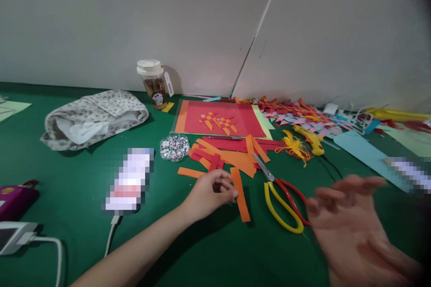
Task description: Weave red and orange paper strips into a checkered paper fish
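Observation:
My left hand [213, 190] pinches an orange paper strip [241, 204] at its left edge, thumb in front. My right hand [353, 228] is raised at the lower right, palm showing and fingers spread, with nothing in it. Just left of it lie scissors [286, 204] with one yellow and one red handle, blades pointing away from me. Beyond my left hand is a loose pile of orange and red paper strips [235, 159]. Two small woven paper fish [222, 121] with stick-on eyes rest on a red sheet [188, 114] behind the pile.
A clear container of googly eyes [175, 148] stands left of the pile. Yellow string [294, 147] and a yellow glue gun [311, 140] lie right. Further left are a phone [129, 179], a patterned cloth bag [97, 119] and a lidded drink cup [154, 85]. Woven paper pieces [296, 112] line the wall.

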`<state>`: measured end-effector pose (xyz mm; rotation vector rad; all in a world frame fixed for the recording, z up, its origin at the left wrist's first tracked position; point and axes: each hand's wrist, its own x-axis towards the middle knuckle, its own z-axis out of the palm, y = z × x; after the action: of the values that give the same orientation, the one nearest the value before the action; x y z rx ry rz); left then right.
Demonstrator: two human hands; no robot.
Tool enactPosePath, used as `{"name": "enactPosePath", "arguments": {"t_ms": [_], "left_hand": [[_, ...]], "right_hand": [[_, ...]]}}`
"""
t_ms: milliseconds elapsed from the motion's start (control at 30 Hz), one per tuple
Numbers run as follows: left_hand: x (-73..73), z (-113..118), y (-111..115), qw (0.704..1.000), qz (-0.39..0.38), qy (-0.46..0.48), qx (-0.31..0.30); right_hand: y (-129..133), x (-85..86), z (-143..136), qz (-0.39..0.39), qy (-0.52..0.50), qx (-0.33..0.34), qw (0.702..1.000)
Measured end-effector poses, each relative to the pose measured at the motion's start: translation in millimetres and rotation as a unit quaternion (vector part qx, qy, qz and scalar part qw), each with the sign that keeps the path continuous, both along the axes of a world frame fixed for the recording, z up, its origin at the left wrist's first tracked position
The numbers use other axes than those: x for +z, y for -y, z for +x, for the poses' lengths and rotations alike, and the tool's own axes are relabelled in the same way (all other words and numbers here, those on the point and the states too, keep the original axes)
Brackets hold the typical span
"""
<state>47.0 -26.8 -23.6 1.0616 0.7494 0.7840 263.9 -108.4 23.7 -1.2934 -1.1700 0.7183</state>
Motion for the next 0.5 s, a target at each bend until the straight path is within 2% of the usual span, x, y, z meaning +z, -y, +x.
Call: {"name": "enactPosePath", "arguments": {"t_ms": [33, 100, 167, 200, 300, 367, 500], "left_hand": [[-0.1, 0, 0, 1.0, 0.002, -0.001, 0.0], [0.0, 0, 1, 1.0, 0.008, -0.001, -0.001], [0.7, 1, 2, 1.0, 0.015, -0.003, -0.002], [1.2, 1, 3, 1.0, 0.019, -0.005, -0.004], [3.7, 0, 3, 0.999, 0.046, -0.018, -0.007], [6.5, -4, 1, 0.995, 0.091, -0.05, 0.001], [14.8, -18, -11, 0.957, 0.22, -0.178, 0.059]], "right_hand": [[-1, -1.0, 0, -0.015, -0.033, 0.025, 0.999], [-8, -3.9, -9, -0.104, -0.077, 0.092, 0.987], [-17, -7.9, -25, -0.206, -0.009, 0.124, 0.971], [-20, -10.4, -33, -0.231, 0.035, 0.126, 0.964], [-29, -17.6, -47, -0.237, 0.121, 0.129, 0.955], [-35, -19.6, -47, -0.219, 0.145, 0.124, 0.957], [-59, -16.4, -32, -0.186, 0.177, 0.108, 0.96]]}}
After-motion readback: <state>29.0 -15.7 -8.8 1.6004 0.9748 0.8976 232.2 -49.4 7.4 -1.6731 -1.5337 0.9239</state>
